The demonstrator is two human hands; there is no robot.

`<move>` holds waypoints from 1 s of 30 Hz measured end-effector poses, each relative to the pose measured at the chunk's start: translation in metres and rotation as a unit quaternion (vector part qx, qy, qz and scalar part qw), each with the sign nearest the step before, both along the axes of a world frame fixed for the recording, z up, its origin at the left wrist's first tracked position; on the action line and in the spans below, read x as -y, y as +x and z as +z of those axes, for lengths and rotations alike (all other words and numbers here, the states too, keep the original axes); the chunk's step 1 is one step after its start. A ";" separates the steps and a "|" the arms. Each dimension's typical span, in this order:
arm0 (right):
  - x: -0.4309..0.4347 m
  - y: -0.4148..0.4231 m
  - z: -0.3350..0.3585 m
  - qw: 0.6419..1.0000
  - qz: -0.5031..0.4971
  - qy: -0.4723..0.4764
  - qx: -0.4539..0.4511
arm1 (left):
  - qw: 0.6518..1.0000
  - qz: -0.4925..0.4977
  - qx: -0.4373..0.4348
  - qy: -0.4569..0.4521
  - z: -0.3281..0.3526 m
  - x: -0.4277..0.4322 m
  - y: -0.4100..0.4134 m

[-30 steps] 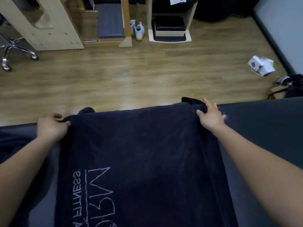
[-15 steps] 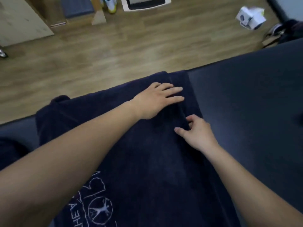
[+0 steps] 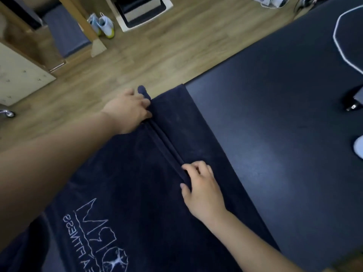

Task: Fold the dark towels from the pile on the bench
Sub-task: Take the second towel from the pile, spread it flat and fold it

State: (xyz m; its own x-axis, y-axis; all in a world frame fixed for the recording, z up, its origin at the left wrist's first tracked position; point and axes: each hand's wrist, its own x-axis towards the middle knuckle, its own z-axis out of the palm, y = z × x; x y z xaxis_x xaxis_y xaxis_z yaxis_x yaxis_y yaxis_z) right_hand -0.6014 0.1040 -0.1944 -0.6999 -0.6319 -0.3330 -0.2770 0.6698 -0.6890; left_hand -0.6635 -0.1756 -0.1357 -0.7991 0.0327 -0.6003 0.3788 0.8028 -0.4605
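Two hands on one dark towel (image 3: 137, 193), which lies spread on the bench (image 3: 275, 114), its far end at the bench's far edge. Left hand (image 3: 127, 111): fingers curled round the towel at that far edge, gripping it. A small corner of cloth sticks up just past the knuckles. Right hand (image 3: 203, 190): nearer the camera, fingers and thumb pinching a raised ridge (image 3: 167, 148) of cloth. The ridge runs straight between the two hands. Right of it, a flat strip of towel reaches the towel's right edge, with bench surface beyond. White logo (image 3: 94, 236) on the towel's near left part reads mirrored. More dark cloth at lower left is blurred, can't tell what. Off the bench: wood floor (image 3: 157, 55), white shoes (image 3: 107, 26) with yellow soles beside a wooden frame (image 3: 98, 47).
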 end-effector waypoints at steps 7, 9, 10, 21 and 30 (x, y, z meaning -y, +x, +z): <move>-0.019 -0.037 -0.011 0.971 -0.076 -0.063 0.220 | 0.898 0.374 -0.093 0.214 -0.001 -0.013 -0.043; -0.032 -0.043 -0.008 0.953 -0.081 -0.112 0.271 | 0.848 0.404 -0.170 0.299 0.011 -0.015 -0.063; -0.038 -0.043 -0.007 0.943 -0.087 -0.129 0.293 | 0.808 0.413 -0.232 0.349 0.020 -0.019 -0.078; -0.049 -0.049 -0.033 0.918 -0.149 -0.109 0.350 | 0.981 0.078 0.138 0.107 -0.017 -0.020 -0.092; -0.052 -0.053 -0.030 0.908 -0.127 -0.138 0.375 | 0.961 0.114 -0.125 0.218 0.031 0.010 -0.133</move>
